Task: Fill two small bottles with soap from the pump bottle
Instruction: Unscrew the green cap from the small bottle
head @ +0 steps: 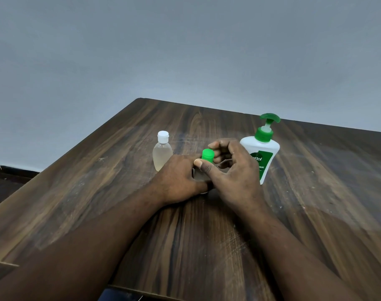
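A small clear bottle with a green cap (207, 157) stands on the wooden table (98, 192) between my hands. My left hand (178, 181) wraps around its body, hiding most of it. My right hand (233, 170) sits at the green cap, thumb on its near side and fingers curled behind it. A second small bottle with a white cap (162, 152) stands upright to the left, holding pale liquid. The white pump bottle with a green pump head (262, 148) stands just right of my right hand.
The table's far edge runs along a plain grey wall (185, 51). Its left edge drops to a dark floor (7, 181). Bare wood lies to the right and in front of my arms.
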The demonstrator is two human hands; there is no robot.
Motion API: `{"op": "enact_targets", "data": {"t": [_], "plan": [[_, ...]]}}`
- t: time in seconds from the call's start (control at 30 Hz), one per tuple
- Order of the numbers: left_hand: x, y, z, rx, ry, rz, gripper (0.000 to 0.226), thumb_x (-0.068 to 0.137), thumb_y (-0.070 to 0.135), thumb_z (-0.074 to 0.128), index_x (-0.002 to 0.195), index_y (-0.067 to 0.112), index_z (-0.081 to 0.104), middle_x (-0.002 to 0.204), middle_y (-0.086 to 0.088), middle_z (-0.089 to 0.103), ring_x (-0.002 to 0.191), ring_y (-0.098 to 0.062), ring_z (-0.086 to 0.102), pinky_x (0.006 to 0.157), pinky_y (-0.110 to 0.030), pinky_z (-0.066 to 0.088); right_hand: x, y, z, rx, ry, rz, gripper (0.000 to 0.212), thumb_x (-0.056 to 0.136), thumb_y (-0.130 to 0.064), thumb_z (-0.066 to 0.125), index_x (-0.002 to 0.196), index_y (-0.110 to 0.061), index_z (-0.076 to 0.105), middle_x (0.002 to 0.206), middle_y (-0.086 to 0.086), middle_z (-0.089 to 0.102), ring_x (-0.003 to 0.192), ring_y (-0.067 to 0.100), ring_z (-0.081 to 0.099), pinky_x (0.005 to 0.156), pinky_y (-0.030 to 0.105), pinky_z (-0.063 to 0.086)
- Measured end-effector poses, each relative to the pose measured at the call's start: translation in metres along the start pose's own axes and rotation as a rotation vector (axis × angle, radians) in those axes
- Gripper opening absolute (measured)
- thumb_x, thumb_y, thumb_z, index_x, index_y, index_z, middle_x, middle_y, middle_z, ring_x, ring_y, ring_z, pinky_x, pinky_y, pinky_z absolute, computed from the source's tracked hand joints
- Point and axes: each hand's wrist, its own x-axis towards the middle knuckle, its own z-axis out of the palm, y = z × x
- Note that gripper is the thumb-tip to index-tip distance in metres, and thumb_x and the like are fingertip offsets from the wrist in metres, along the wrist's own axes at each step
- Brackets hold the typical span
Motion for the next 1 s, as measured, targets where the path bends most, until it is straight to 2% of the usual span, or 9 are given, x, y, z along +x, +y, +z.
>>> {"op": "enact_targets", "data": {"t": [0.17, 0.27, 0.33, 0.47, 0.6, 0.67, 0.77, 0.87, 1.0], "plan": [[0.0, 0.0002, 0.0001, -0.016, 0.004, 0.001, 0.027, 0.079, 0.027, 0.079, 0.082, 0.038, 0.055, 0.069, 0.017, 0.062, 0.07, 0.005, 0.061, 0.059, -0.011, 0.041, -0.0001, -0.0004, -0.0042, 0.048, -0.059, 0.023, 0.036, 0.083, -0.009, 0.086, 0.112, -0.017, 0.066, 0.098, -0.009, 0.073, 0.09, 0.007, 0.07, 0.079, 0.016, 0.053], [0.0002, -0.0001, -0.0007, 0.001, 0.012, 0.011, 0.035, 0.077, 0.021, 0.078, 0.075, 0.038, 0.049, 0.065, 0.023, 0.062, 0.064, 0.004, 0.06, 0.055, -0.011, 0.038, -0.0012, -0.0012, -0.0034, 0.03, -0.067, 0.013, 0.045, 0.08, -0.02, 0.091, 0.117, -0.02, 0.065, 0.106, -0.011, 0.072, 0.1, 0.007, 0.069, 0.082, 0.017, 0.053], [0.0005, -0.0002, -0.0011, 0.01, 0.011, 0.02, 0.038, 0.076, 0.019, 0.078, 0.073, 0.041, 0.047, 0.069, 0.03, 0.062, 0.064, 0.004, 0.06, 0.056, -0.011, 0.039, -0.0018, -0.0009, 0.0, -0.008, -0.043, 0.008, 0.047, 0.076, -0.027, 0.094, 0.113, -0.02, 0.066, 0.104, -0.011, 0.07, 0.095, 0.008, 0.067, 0.08, 0.018, 0.054], [-0.0004, -0.0005, -0.0007, 0.004, 0.014, 0.024, 0.037, 0.078, 0.02, 0.08, 0.074, 0.042, 0.05, 0.069, 0.034, 0.061, 0.066, 0.007, 0.059, 0.056, -0.009, 0.039, -0.0003, 0.0003, -0.0008, 0.016, -0.013, 0.006, 0.037, 0.079, -0.015, 0.091, 0.107, -0.017, 0.067, 0.096, -0.008, 0.071, 0.085, 0.011, 0.067, 0.077, 0.019, 0.054], [0.0002, -0.0005, -0.0003, -0.016, 0.012, 0.012, 0.023, 0.075, 0.039, 0.074, 0.095, 0.031, 0.067, 0.07, 0.018, 0.065, 0.069, 0.004, 0.062, 0.057, -0.011, 0.04, -0.0006, -0.0006, -0.005, 0.062, -0.079, 0.016, 0.039, 0.083, -0.004, 0.083, 0.115, -0.017, 0.065, 0.108, -0.008, 0.074, 0.103, 0.007, 0.071, 0.089, 0.023, 0.056], [0.0009, -0.0025, -0.0005, -0.004, 0.01, 0.004, 0.017, 0.073, 0.035, 0.074, 0.082, 0.032, 0.059, 0.068, 0.015, 0.064, 0.066, 0.0, 0.062, 0.055, -0.014, 0.039, -0.0013, -0.0014, -0.0034, 0.058, -0.077, 0.013, 0.045, 0.081, -0.011, 0.088, 0.119, -0.018, 0.065, 0.112, -0.009, 0.073, 0.107, 0.005, 0.07, 0.089, 0.018, 0.054], [0.0008, -0.0036, 0.0001, -0.002, 0.008, 0.01, 0.037, 0.076, 0.019, 0.08, 0.074, 0.04, 0.05, 0.066, 0.027, 0.062, 0.063, 0.004, 0.06, 0.054, -0.011, 0.038, -0.0008, -0.0012, -0.0003, 0.032, -0.033, 0.026, 0.048, 0.076, -0.022, 0.094, 0.115, -0.019, 0.066, 0.105, -0.009, 0.071, 0.095, 0.007, 0.068, 0.081, 0.016, 0.054], [0.0015, -0.0028, 0.0009, 0.01, 0.016, 0.014, 0.036, 0.077, 0.022, 0.08, 0.075, 0.04, 0.049, 0.064, 0.019, 0.061, 0.064, 0.004, 0.059, 0.055, -0.011, 0.037, -0.0002, -0.0005, -0.0007, 0.044, -0.022, 0.035, 0.041, 0.078, -0.014, 0.091, 0.111, -0.017, 0.066, 0.095, -0.008, 0.07, 0.084, 0.009, 0.067, 0.076, 0.015, 0.052], [0.0006, -0.0027, 0.0007, 0.008, 0.014, 0.012, 0.032, 0.077, 0.026, 0.079, 0.077, 0.04, 0.051, 0.067, 0.015, 0.061, 0.066, 0.003, 0.061, 0.056, -0.011, 0.038, -0.0015, -0.0018, -0.004, 0.076, -0.064, 0.045, 0.043, 0.082, -0.008, 0.087, 0.117, -0.019, 0.063, 0.104, -0.01, 0.071, 0.097, 0.005, 0.069, 0.081, 0.014, 0.051]]}}
